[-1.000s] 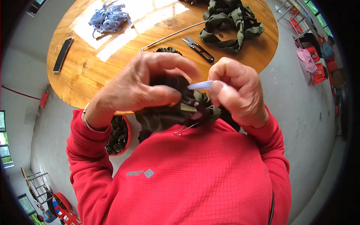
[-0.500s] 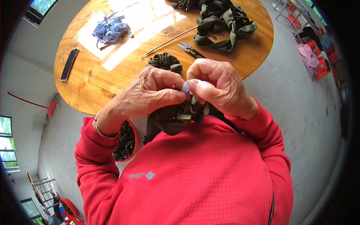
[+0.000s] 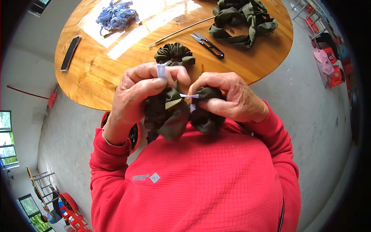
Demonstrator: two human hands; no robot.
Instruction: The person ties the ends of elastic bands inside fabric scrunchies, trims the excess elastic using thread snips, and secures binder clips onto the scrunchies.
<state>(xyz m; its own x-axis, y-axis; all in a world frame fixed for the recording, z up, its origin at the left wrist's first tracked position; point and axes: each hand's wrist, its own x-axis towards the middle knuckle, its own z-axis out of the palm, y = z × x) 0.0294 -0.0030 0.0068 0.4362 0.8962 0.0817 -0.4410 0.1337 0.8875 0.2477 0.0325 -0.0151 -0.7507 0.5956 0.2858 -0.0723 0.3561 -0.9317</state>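
Dark green gathered fabric [image 3: 172,120], looking like a scrunchie still open at its ends, is held in front of my chest. My left hand [image 3: 133,87] is closed on its left part, and a pale blue elastic band [image 3: 161,70] lies over that hand's fingers. My right hand [image 3: 234,96] pinches the fabric's right end between thumb and fingers. Across the gap runs a short stretch of pale elastic [image 3: 189,96], with a small yellowish label [image 3: 173,103] beside it. Just beyond, a gathered green scrunchie [image 3: 174,53] rests on the table.
On the round wooden table [image 3: 87,87] lie black-handled thread snips [image 3: 208,45], a thin metal rod [image 3: 181,31], a heap of blue elastic [image 3: 117,17], green fabric tubes [image 3: 251,23] and a dark phone-like object [image 3: 71,54]. A red basin [image 3: 135,143] stands by my left arm.
My hands have parted from their pinch on the pale elastic and lowered slightly. The green fabric has come up between them, and elastic now lies across my left fingers.
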